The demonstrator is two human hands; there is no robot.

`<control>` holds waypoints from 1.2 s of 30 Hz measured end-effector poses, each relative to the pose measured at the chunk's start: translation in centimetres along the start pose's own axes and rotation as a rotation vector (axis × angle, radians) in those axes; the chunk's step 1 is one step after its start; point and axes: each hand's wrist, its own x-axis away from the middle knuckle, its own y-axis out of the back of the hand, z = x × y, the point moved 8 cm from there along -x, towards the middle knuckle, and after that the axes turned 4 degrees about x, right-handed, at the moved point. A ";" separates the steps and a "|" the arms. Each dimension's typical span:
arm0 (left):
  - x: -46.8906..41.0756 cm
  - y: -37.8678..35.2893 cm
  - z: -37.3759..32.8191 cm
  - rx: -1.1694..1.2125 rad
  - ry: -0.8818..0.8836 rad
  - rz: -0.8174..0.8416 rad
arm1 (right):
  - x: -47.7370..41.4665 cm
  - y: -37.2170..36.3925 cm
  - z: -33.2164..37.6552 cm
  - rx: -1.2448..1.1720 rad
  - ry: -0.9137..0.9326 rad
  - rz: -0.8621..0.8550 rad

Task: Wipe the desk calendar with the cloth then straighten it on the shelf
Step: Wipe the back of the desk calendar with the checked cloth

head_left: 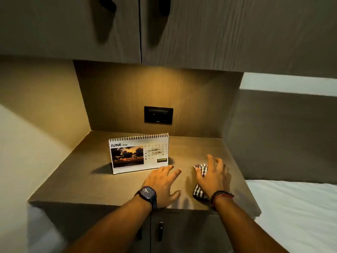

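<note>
A spiral-bound desk calendar showing June stands upright on the wooden shelf, turned slightly askew, with a smudge on its date grid. My left hand, with a watch on the wrist, hovers open just below the calendar's lower right corner and is not touching it. My right hand lies spread over a checked cloth on the shelf to the right. The cloth shows above and below the palm; whether the fingers grip it is unclear.
A black socket panel is set in the back wall of the niche. Cupboard doors hang overhead, and a lower cabinet with a black handle sits under the shelf. A white bed lies to the right.
</note>
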 end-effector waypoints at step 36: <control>-11.8 6.4 16.4 -0.111 -0.112 0.015 | 0.0 -14.2 18.1 -0.955 -0.461 -0.205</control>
